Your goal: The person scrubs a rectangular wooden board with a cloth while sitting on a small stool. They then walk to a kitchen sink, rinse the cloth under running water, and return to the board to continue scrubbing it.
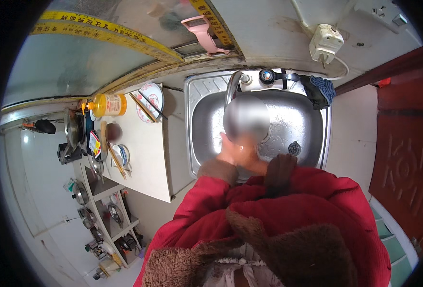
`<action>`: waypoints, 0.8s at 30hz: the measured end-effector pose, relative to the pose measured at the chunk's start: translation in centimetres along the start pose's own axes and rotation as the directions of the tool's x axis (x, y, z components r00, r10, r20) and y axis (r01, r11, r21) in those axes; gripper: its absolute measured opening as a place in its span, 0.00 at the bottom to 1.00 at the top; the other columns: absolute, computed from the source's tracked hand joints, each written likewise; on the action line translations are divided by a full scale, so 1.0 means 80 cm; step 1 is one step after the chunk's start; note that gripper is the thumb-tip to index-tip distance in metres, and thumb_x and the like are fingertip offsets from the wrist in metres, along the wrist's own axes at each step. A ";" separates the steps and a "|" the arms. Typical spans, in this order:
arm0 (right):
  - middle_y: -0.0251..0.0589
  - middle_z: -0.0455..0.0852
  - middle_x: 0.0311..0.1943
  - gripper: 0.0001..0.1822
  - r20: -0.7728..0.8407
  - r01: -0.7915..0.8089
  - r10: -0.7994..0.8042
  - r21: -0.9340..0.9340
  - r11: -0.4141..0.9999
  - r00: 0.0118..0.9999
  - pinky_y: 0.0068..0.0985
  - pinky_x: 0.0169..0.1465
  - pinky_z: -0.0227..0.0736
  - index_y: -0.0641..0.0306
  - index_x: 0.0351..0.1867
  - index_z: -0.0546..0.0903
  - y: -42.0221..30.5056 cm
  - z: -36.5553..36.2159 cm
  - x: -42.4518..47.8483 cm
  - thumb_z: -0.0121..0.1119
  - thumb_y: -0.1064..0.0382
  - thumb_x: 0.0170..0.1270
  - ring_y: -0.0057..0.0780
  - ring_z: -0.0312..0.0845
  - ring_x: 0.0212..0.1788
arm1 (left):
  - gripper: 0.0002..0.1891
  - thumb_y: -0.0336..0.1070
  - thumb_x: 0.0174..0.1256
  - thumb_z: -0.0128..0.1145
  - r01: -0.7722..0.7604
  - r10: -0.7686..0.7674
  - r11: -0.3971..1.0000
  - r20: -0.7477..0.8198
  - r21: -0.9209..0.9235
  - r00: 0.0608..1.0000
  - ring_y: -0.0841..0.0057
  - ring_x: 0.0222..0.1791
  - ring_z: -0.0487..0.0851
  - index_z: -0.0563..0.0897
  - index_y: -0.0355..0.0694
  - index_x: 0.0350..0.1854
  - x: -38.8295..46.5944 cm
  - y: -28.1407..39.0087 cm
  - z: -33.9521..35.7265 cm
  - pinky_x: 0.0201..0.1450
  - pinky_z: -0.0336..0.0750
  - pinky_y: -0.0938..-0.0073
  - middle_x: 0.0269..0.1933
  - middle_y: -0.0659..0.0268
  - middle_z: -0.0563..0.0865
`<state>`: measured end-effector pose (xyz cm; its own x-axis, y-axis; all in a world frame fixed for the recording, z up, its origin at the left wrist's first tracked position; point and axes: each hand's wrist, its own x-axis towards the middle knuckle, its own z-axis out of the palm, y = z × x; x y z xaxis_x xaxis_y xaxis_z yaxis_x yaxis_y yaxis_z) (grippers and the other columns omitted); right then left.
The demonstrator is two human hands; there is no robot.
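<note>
My left hand (228,150) and my right hand (248,157) are close together over the near part of a stainless steel sink (297,114). A round blurred patch hides the fingertips and anything between them. Above that patch, a curved metal faucet (232,86) reaches over the basin from its back ledge. The dark drain strainer (294,147) lies in the basin, right of my hands. A damp-looking dark cloth and a blue striped cloth (322,89) hang over the sink's back right corner.
Left of the sink, a white tabletop (143,154) bears a patterned plate (150,102) with chopsticks, a yellow pump bottle (109,104) and a bowl (122,155). A pink peeler-like tool (205,36) stands on the window ledge. A plug adapter (326,43) hangs at the wall, near a red door (407,161).
</note>
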<state>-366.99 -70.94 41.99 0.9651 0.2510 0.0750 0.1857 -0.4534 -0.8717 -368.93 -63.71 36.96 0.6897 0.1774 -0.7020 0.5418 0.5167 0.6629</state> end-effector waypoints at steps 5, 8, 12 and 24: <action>0.50 0.85 0.28 0.14 0.034 -0.152 0.153 -0.012 0.988 0.988 0.47 0.38 0.74 0.57 0.32 0.82 0.116 0.041 0.037 0.55 0.50 0.67 0.53 0.83 0.35 | 0.14 0.36 0.77 0.46 0.244 -0.123 0.805 0.250 -0.540 0.960 0.64 0.54 0.81 0.74 0.45 0.60 0.004 -0.013 0.005 0.57 0.78 0.59 0.55 0.62 0.81; 0.47 0.85 0.28 0.13 0.074 -0.167 0.172 -0.070 0.983 0.982 0.44 0.40 0.73 0.54 0.34 0.83 0.047 0.018 0.007 0.55 0.50 0.66 0.51 0.83 0.36 | 0.13 0.37 0.77 0.46 0.167 -0.062 0.868 0.232 -0.468 0.971 0.64 0.53 0.82 0.74 0.44 0.60 -0.004 -0.007 -0.012 0.57 0.78 0.59 0.55 0.62 0.81; 0.48 0.85 0.29 0.13 0.286 -0.251 0.221 0.072 0.965 0.933 0.41 0.41 0.73 0.52 0.36 0.84 0.003 -0.012 0.007 0.54 0.50 0.68 0.50 0.83 0.37 | 0.13 0.37 0.77 0.47 0.117 -0.091 0.883 0.078 -0.455 0.993 0.65 0.53 0.82 0.75 0.44 0.59 -0.006 -0.005 0.001 0.57 0.79 0.59 0.54 0.62 0.82; 0.48 0.81 0.27 0.14 -0.052 0.056 -0.058 -0.040 0.998 0.997 0.42 0.36 0.69 0.62 0.31 0.76 0.092 0.041 0.022 0.57 0.53 0.66 0.49 0.77 0.31 | 0.14 0.40 0.76 0.49 0.132 -0.093 0.901 0.112 -0.413 0.989 0.66 0.52 0.83 0.77 0.43 0.58 -0.012 0.020 0.024 0.56 0.79 0.58 0.53 0.61 0.83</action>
<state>-364.52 -71.03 34.16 0.9610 0.2318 0.1510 0.2469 -0.4723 -0.8462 -367.84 -64.63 39.22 0.6857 0.0333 -0.7271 0.3805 0.8352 0.3971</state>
